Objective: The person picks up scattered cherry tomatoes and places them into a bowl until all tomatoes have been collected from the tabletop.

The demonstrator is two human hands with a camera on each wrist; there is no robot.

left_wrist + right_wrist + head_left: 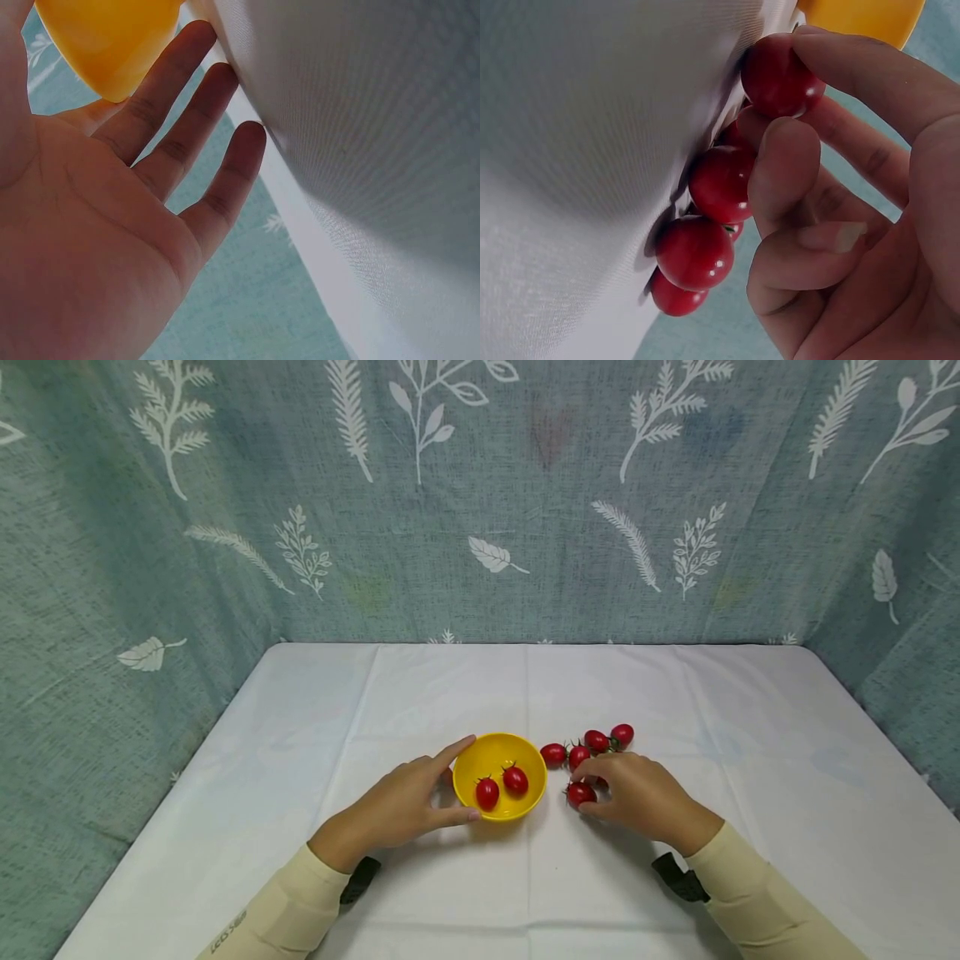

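A yellow bowl (481, 758) with two cherry tomatoes, one tomato (487, 793) beside another (515, 780), stands near the middle of the white-covered table. My left hand (401, 797) holds its left side between thumb and index finger. In the left wrist view the other fingers (176, 146) extend spread below the bowl (112, 37). To the right of the bowl, my right hand (637, 793) pinches a cherry tomato (782, 75) at the table surface between thumb and fingertips. More tomatoes (694, 251) lie close behind that hand, partly hidden by its fingers.
Several cherry tomatoes (596, 741) with green stems lie in a loose group right of the bowl. White cloth (420, 693) covers the table. Blue-green leaf-patterned fabric (480, 527) hangs at the back and both sides.
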